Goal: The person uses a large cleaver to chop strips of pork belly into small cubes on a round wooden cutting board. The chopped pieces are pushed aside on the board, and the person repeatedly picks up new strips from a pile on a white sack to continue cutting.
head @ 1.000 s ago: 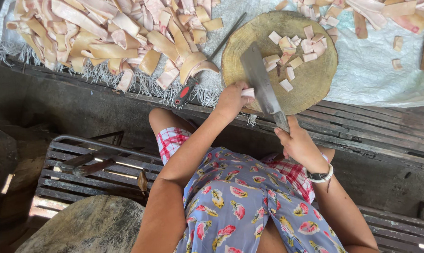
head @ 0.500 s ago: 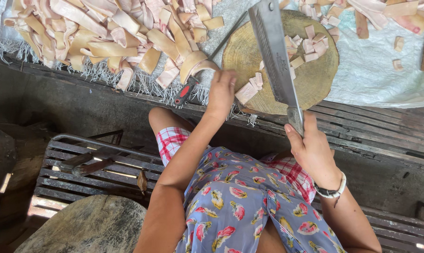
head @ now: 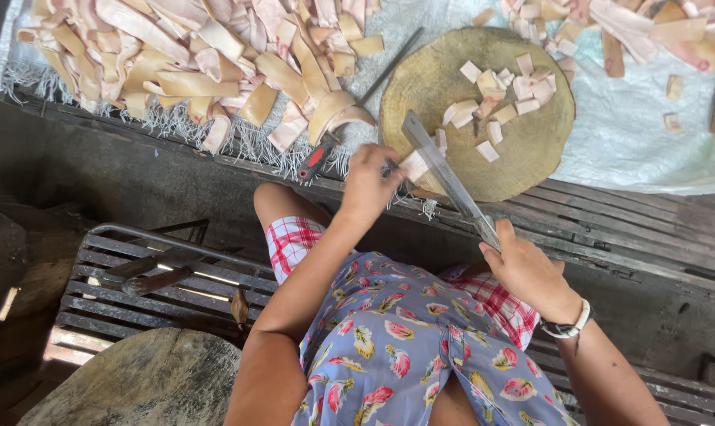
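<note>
Item: your left hand, just left of frame centre, fingers pinched on a pale strip whose free end lies at the near-left rim of the round wooden chopping block. The strip points up and right from your fingertips toward the block's middle.

Item: your right hand, right of centre and lower, wrapped shut around the handle of a cleaver. The blade's long axis runs from that grip up and left, ending just above the strip; blade and strip cross at the block's near edge, touching or nearly so — you cannot tell which. The left hand is the nearer to the strip; the cleaver's edge sits just right of those fingertips.

Item: cut squares, scattered on the block's upper right. Uncut strips heaped upper left on a white woven sheet.

Change: half a second ago the cleaver stood raised, its blade reaching the top of the frame; it is now down and lying low across the block's edge. The left hand has held its place.
</note>
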